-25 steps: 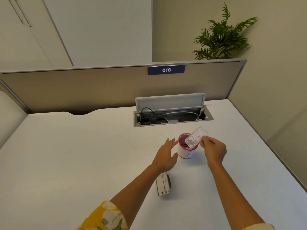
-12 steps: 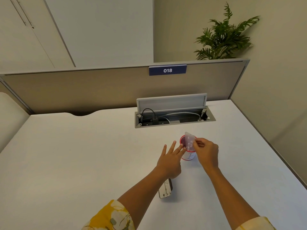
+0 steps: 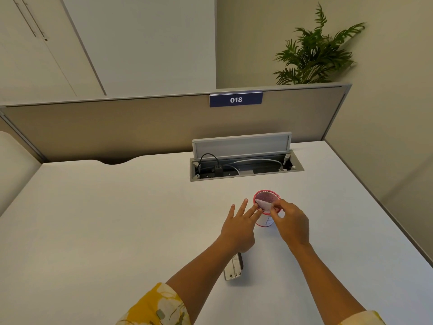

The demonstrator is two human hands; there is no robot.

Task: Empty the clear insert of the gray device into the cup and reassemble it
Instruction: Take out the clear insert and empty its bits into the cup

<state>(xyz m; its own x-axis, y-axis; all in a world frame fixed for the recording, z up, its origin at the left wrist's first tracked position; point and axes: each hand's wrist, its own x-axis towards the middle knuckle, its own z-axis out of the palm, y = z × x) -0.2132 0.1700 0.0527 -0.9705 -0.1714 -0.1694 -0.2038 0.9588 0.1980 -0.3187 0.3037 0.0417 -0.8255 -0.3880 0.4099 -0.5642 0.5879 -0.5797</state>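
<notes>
Insert (image 3: pixel 264 204), clear, sits tipped over the red rim of the cup (image 3: pixel 266 222), pinched in the right hand (image 3: pixel 290 222). Just left, the left hand (image 3: pixel 237 229) is spread wide, fingertips touching the cup's side. Nearer, the gray device (image 3: pixel 233 268) lies on the white desk (image 3: pixel 105 219), partly under the left wrist.

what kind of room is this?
Most likely an office workstation: a white desk with a partition panel carrying an "018" number plate, and an open cable tray with plugs and cords.
</notes>
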